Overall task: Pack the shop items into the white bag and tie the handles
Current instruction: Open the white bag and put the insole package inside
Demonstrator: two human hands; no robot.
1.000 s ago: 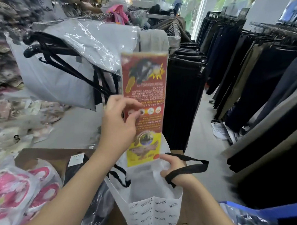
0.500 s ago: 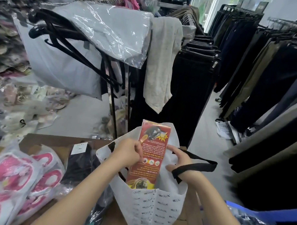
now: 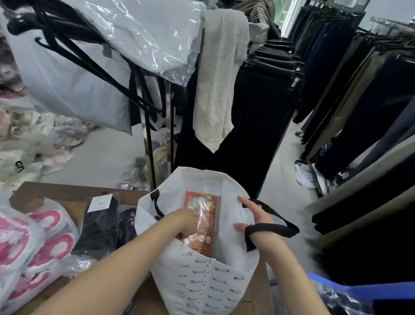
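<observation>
Amid clothes racks, the bag is spread wide by the flat-fingered right hand so the packet, gripped by the left hand, can be slid in

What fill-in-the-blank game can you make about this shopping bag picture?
1. Inside the white bag, the left hand holds a packet whose main colour is ___.
2. The bag handle lying across the right hand is coloured ___.
3. The wrapped slippers left of the bag are white and ___.

Missing words: red, black, pink.
</observation>
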